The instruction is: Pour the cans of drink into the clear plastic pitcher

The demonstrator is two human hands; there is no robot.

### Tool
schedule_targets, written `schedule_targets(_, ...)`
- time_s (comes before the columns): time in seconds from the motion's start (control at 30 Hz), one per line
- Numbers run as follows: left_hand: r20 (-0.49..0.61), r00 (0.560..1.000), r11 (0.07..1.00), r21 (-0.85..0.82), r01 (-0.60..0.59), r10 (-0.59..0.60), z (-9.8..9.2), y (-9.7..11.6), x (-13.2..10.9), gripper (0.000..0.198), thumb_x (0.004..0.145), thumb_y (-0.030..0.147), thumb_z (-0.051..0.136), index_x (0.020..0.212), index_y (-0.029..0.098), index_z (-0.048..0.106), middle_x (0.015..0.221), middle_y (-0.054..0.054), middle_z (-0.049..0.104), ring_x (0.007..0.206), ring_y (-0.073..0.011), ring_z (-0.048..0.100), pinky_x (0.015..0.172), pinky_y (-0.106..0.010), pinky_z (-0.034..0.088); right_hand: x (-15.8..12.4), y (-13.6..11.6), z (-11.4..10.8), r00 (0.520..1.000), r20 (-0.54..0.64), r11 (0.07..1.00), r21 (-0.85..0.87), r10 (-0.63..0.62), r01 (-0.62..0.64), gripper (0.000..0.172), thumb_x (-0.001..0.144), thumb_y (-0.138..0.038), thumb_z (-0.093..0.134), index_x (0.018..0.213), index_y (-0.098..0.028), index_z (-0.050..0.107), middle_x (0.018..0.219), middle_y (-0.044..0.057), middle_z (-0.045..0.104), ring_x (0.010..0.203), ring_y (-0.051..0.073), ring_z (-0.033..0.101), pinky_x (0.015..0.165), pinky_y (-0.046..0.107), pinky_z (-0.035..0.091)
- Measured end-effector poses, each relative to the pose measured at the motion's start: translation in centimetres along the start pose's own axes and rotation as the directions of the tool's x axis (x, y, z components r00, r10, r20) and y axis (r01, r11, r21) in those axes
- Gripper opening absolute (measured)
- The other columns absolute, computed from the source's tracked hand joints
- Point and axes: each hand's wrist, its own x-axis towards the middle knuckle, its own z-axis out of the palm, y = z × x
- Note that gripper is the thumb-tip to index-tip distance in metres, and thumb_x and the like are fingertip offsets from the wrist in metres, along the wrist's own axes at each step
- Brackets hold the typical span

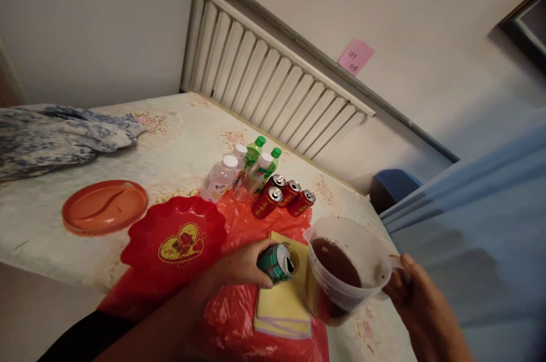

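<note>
My left hand [246, 264] is wrapped round a green drink can [273, 264], whose top is open and tilted to the right. My right hand [420, 294] grips the handle of a translucent plastic measuring jug [347, 271]. Dark brown liquid [335, 262] stands in the jug. The can and the jug are close together, over a folded yellow cloth [284, 316] lying on a red plastic sheet [230, 308]. Left of the can sits a red scalloped tray [143, 240] with a gold heart print.
Several red cans [301, 203] stand beyond the cloth, beside white-capped bottles [219, 180] and green-capped bottles [255, 150]. An orange plate [104, 207] and crumpled patterned fabric [63, 132] lie at the left. A radiator [273, 78] runs behind the table; a blue curtain [482, 225] hangs at the right.
</note>
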Motion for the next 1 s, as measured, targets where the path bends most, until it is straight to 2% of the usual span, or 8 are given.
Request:
schedule_targets(0.2, 0.072, 0.997, 1.0, -0.018, 0.025, -0.024, 0.2, 0.1, -1.3, 0.081, 0.052, 0.021, 0.084, 0.128, 0.024, 0.056, 0.123, -0.002, 0.065, 0.114, -0.0287, 0.058, 0.098, -0.038, 0.045, 1.2, 0.2, 3.5, 0.995, -0.093, 0.976, 0.212, -0.025, 0.045, 0.044, 0.071, -0.037, 0.072, 0.051, -0.022, 0.036, 0.045, -0.01, 0.028, 0.041, 0.006, 0.021, 0.036, 0.021, 0.022)
schedule_targets(0.47, 0.129, 0.989, 0.997, 0.019, 0.069, -0.071, 0.7, 0.4, -2.6, 0.086, 0.045, 0.03, 0.09, 0.125, 0.024, 0.057, 0.121, -0.002, 0.065, 0.112, -0.029, 0.058, 0.098, -0.039, 0.045, 3.0, 1.5, 8.2, 0.996, -0.021, 0.929, 0.358, -0.091, 0.093, 0.043, 0.069, -0.036, 0.075, 0.049, -0.02, 0.041, 0.039, -0.01, 0.033, 0.036, 0.005, 0.024, 0.034, 0.019, 0.022)
schedule_targets(0.6, 0.183, 0.976, 0.992, -0.012, 0.125, -0.121, 1.0, 0.3, -2.9, 0.097, 0.04, 0.036, 0.091, 0.128, 0.024, 0.054, 0.122, -0.003, 0.064, 0.116, -0.0316, 0.056, 0.098, -0.041, 0.045, 3.5, 2.3, 10.5, 0.991, 0.05, 0.926, 0.365, -0.121, 0.095, 0.046, 0.068, -0.041, 0.074, 0.048, -0.02, 0.038, 0.038, -0.01, 0.035, 0.035, 0.004, 0.025, 0.034, 0.019, 0.021)
schedule_targets(0.73, 0.211, 0.968, 0.99, 0.033, 0.134, -0.138, 1.3, 0.4, -3.1, 0.1, 0.034, 0.038, 0.092, 0.126, 0.023, 0.057, 0.12, -0.005, 0.065, 0.112, -0.0336, 0.058, 0.095, -0.042, 0.046, 4.0, 3.4, 12.7, 0.98, 0.123, 0.94, 0.323, -0.155, 0.108, 0.046, 0.073, -0.047, 0.068, 0.05, -0.021, 0.038, 0.039, -0.01, 0.034, 0.033, 0.005, 0.023, 0.034, 0.019, 0.021)
schedule_targets(0.87, 0.218, 0.959, 0.982, 0.106, 0.159, -0.179, 1.6, 0.4, -3.2, 0.096, 0.035, 0.038, 0.092, 0.124, 0.027, 0.059, 0.117, -0.001, 0.066, 0.108, -0.0319, 0.06, 0.089, -0.039, 0.049, 4.3, 4.9, 14.3, 0.979, 0.149, 0.938, 0.336, -0.138, 0.081, 0.047, 0.073, -0.047, 0.067, 0.049, -0.022, 0.037, 0.038, -0.01, 0.032, 0.033, 0.005, 0.023, 0.034, 0.019, 0.023)
schedule_targets(1.0, 0.243, 0.957, 0.983, 0.132, 0.127, -0.157, 1.7, 0.3, -3.1, 0.097, 0.038, 0.04, 0.091, 0.127, 0.026, 0.057, 0.118, -0.002, 0.065, 0.108, -0.0313, 0.06, 0.088, -0.038, 0.05, 4.4, 6.2, 15.3, 0.982, 0.154, 0.931, 0.363, -0.107, 0.044, 0.045, 0.072, -0.048, 0.068, 0.05, -0.022, 0.041, 0.039, -0.01, 0.035, 0.034, 0.005, 0.023, 0.034, 0.019, 0.023)
